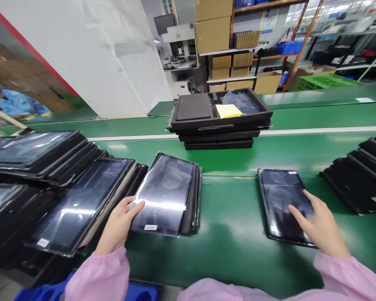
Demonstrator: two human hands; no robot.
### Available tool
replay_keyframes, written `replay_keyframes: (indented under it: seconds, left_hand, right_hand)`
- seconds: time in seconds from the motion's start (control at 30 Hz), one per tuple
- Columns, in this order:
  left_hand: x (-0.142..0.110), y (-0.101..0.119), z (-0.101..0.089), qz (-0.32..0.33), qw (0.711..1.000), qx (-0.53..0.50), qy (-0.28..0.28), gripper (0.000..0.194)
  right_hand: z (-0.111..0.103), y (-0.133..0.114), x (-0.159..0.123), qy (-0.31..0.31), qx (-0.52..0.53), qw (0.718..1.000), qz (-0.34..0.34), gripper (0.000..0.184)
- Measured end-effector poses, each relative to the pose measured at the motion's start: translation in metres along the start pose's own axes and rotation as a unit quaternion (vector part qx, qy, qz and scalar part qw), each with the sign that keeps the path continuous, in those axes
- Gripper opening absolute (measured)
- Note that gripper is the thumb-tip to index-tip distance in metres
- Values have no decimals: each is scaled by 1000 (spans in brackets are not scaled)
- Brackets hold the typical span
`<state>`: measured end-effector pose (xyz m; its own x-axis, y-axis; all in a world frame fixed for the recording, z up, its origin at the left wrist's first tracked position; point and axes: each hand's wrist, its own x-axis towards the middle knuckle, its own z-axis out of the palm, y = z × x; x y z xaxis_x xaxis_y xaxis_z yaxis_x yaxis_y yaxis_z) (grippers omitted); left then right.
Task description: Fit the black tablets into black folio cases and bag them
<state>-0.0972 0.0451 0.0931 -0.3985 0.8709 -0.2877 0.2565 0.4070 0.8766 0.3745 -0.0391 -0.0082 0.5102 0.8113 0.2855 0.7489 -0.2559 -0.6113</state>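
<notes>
1. Green worktop (232,255), carrying the rest.
2. Black tray stack (222,123), at the back.
3. Dark left panel (166,188), askew atop a pile; the left hand's (116,223) fingers pinch its edge.
4. Dark right panel (280,194), on the worktop; the right hand's (324,228) fingers spread over it, contact unclear.

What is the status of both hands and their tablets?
Left hand holds left tablet by its edge. Right hand spread over right tablet. Black trays farther back, untouched.
</notes>
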Motion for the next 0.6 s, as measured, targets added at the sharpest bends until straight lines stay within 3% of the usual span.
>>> replay_keyframes:
  seconds: [0.1,0.17,0.23,0.3,0.43,0.53,0.6]
  left_hand:
    - [-10,10,3,5,998,-66,5,47]
    - [-19,17,9,-1,994,-107,-1,46]
    - [-31,21,22,-8,989,-143,-22,50]
    - [-46,19,43,-17,983,-172,-55,55]
    - [-76,3,96,-47,965,-204,-158,59]
    - [-87,-10,128,-51,942,-199,-264,54]
    - [-85,-15,139,-49,928,-189,-316,53]
  right_hand:
    - [7,-34,-1,2,82,997,-5,70]
    - [12,-57,-4,-31,163,986,-8,62]
    - [16,-75,-6,-79,239,968,-9,55]
    - [16,-85,-4,-88,273,958,-17,52]
    - [8,-77,6,-24,270,962,17,57]
    - [0,-58,9,-98,340,930,96,65]
    - [-6,-46,12,-150,389,900,130,73]
